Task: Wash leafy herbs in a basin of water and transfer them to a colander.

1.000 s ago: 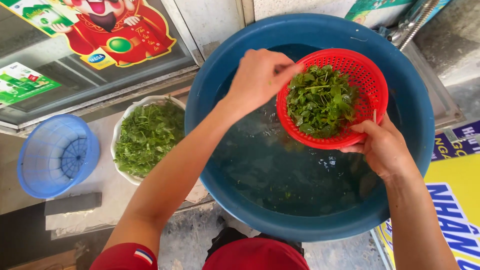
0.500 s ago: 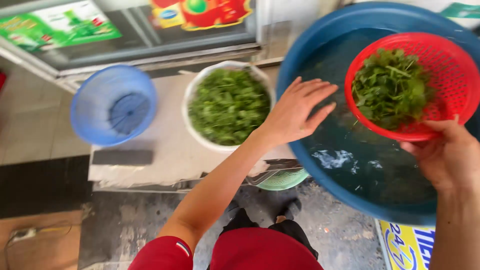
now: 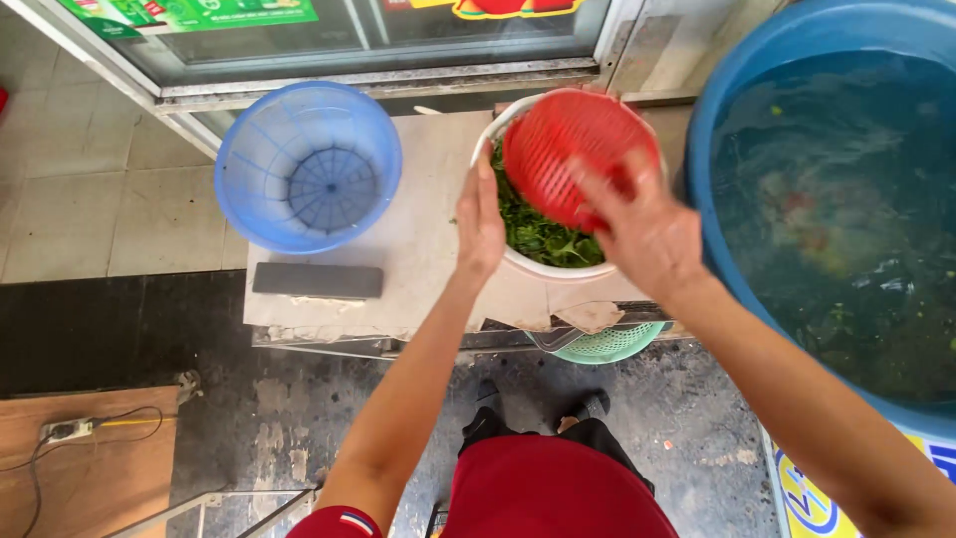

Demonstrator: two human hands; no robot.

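Outdoor desk (image 3: 418, 199) beside blue tub (image 3: 737, 110). Red strainer (image 3: 573, 149) tipped over white bowl (image 3: 498, 134) of greens (image 3: 538, 234), right hand (image 3: 647, 234) gripping strainer. Left hand (image 3: 480, 224) flat, open against bowl's left rim. Blue basket (image 3: 309, 164) left of bowl.

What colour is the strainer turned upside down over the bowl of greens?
Red. The strainer shows best in the head view, tipped over the white bowl.

Red plastic colander (image 3: 578, 154) tipped over white round bowl (image 3: 546, 261) holding chopped green herbs (image 3: 543, 234). Bowl on pale flat surface (image 3: 428, 229); blue plastic basket (image 3: 309, 164) left of it, dark rectangular block (image 3: 317, 280) nearer. Large blue water tub (image 3: 846, 199) right.
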